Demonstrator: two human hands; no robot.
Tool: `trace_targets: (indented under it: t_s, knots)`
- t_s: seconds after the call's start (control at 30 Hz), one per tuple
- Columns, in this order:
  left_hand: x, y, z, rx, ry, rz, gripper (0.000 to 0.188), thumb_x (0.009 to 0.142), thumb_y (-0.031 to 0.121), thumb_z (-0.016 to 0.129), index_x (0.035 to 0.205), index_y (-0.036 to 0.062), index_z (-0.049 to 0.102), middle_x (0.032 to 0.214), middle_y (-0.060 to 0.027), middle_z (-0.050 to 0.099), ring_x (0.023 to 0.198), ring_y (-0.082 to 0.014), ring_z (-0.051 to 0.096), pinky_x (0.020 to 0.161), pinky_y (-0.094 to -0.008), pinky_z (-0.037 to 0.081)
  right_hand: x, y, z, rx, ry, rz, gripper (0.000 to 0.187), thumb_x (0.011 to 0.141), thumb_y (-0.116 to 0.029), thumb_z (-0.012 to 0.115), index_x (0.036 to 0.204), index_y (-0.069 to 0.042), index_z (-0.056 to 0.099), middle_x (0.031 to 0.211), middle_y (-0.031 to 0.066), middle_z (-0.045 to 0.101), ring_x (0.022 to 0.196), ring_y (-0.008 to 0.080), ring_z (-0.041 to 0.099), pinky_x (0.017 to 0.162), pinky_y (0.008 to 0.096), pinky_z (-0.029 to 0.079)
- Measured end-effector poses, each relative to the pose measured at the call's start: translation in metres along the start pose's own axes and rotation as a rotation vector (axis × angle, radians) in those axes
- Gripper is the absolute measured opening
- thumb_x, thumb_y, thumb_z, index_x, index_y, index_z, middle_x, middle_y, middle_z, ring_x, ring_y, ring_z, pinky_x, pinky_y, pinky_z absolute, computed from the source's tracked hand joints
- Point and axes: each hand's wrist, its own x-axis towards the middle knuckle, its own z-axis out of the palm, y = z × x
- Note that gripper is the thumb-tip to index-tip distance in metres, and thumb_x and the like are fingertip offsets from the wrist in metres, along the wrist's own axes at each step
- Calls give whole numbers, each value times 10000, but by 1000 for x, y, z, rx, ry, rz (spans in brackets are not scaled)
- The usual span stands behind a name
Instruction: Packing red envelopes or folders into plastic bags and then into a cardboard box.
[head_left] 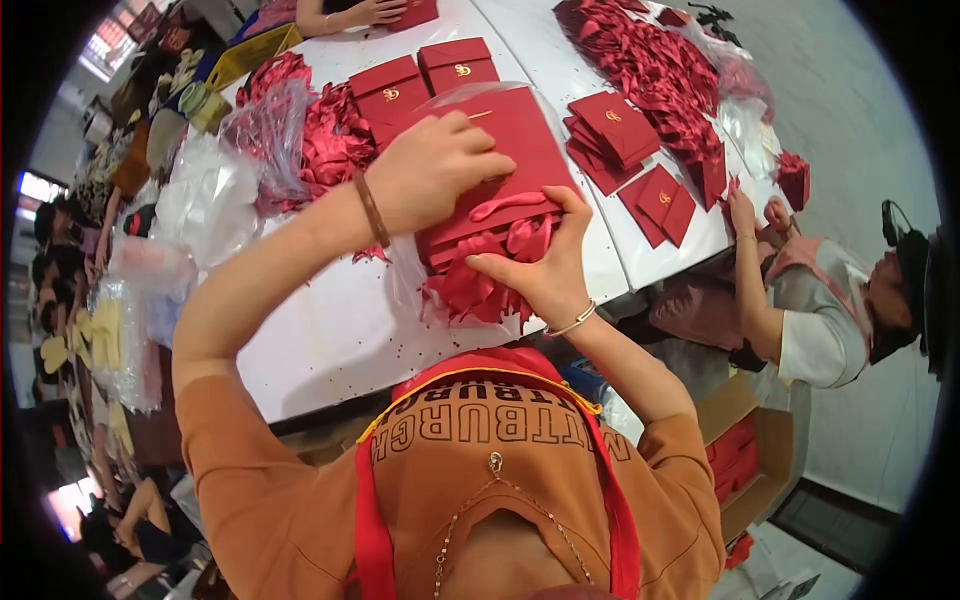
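In front of me on the white table lies a thick stack of flat red gift bags [535,130], partly in a clear plastic wrapper [405,280]. Glossy red ribbons [480,295] bunch up at its near end. My left hand [435,170] rests on top of the stack with its fingers curled in; whether a ribbon or flap is pinched there is hidden. My right hand [550,260] grips the near right corner, thumb on the ribbons and fingers over the far side of the top bags.
Gold-marked red bags [615,130] lie in piles to the right, with a ribbon heap [650,60] beyond. Clear plastic sleeves [210,205] cover the table's left part. A co-worker [830,300] sits at the right, near an open carton [755,450]. Another person's hand [375,12] is across the table.
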Motion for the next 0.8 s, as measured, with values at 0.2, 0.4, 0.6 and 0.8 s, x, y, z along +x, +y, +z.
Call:
trace_targets:
  t_s: [0.2,0.4,0.6,0.8]
  knots:
    - [11,27,11,-55,116,-359,249,776,294,569,989,166,574,848,-37,488,806,-212,472,643,-347,345,-10,-1,-6,76,-130,-15,918,556,-341,794,1209,-20,234,1193,217,231,1184,351,218,971,421,267]
    - [7,22,26,-9,135,-304,270,788,294,570,1035,185,582,854,-39,472,783,-206,454,628,-335,329,-6,18,-34,657,-135,229,630,750,-290,626,1209,8,313,1182,189,337,1146,307,326,955,366,288]
    - [11,15,23,-48,67,-302,285,792,262,577,1060,165,578,904,-80,493,833,-245,470,685,-343,369,1,59,-29,219,-28,223,479,812,-295,537,1149,21,411,1070,167,417,853,232,491,782,308,403]
    - [11,16,22,-78,47,-320,284,802,229,573,1075,152,580,893,-93,486,829,-248,468,711,-342,380,-1,73,-31,306,-62,303,328,844,-235,512,1089,-19,485,918,74,470,714,136,490,643,240,426]
